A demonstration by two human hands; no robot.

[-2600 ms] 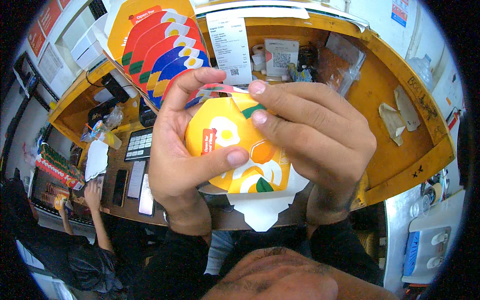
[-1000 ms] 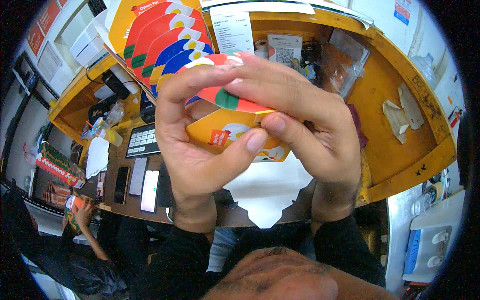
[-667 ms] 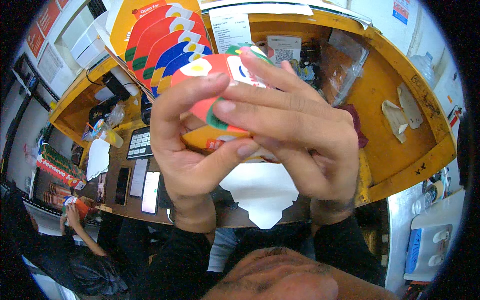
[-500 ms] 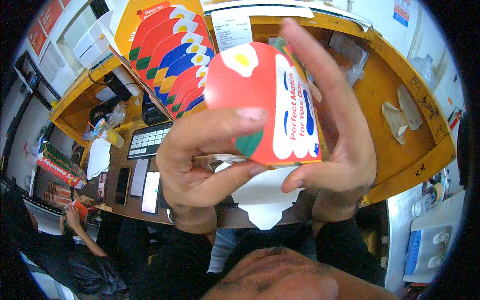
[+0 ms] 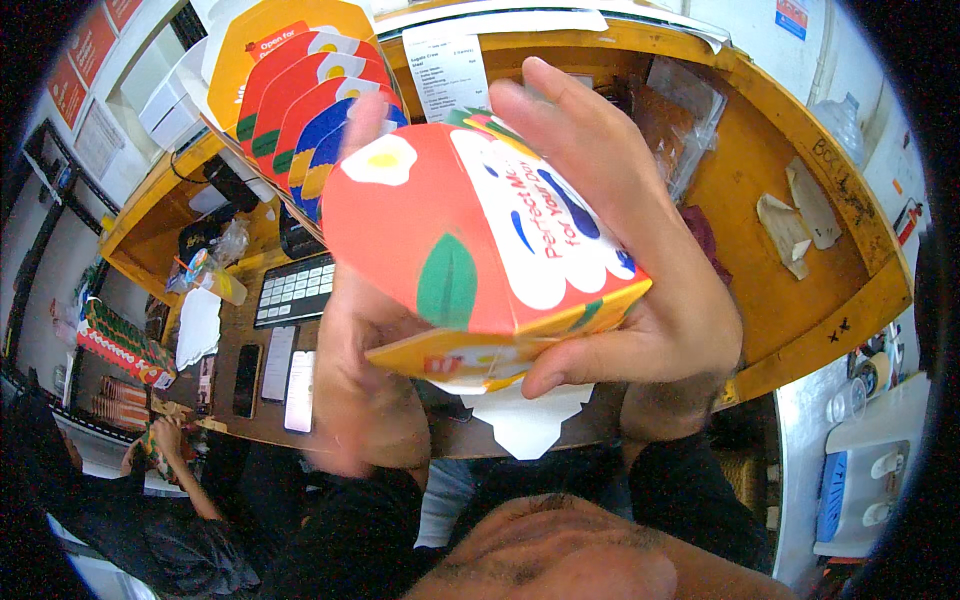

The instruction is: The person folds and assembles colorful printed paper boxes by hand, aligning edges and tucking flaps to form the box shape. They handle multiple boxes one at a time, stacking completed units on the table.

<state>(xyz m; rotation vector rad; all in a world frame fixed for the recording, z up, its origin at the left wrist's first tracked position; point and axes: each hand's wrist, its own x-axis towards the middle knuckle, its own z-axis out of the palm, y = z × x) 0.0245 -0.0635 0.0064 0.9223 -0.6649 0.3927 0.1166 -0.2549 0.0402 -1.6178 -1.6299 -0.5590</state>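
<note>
A red carton (image 5: 400, 215) with a fried-egg print, a green leaf and a white printed side is held up in front of me, tilted. My right hand (image 5: 650, 270) grips it from the right, thumb along the lower edge and fingers over the far side. My left hand (image 5: 360, 360) is at the carton's left side, smeared by motion; one finger rises behind the carton and the other fingers are mostly hidden. A yellow flap (image 5: 440, 355) sticks out at the carton's lower left. Below it, a white cardboard piece (image 5: 530, 425) shows at the table's near edge.
Behind my left hand stands a row of nested red and blue cartons (image 5: 300, 110). A paper slip (image 5: 445, 70) hangs at the back. Left on the table are a tablet (image 5: 292, 290), phones (image 5: 247, 380) and a drink cup (image 5: 225, 285). At far left, another person's hand (image 5: 165, 435) works.
The carton has turned and tipped, moving left and down, so its yellow flap now shows. My left thumb and finger have come off its front face. My right hand has shifted slightly left with it.
</note>
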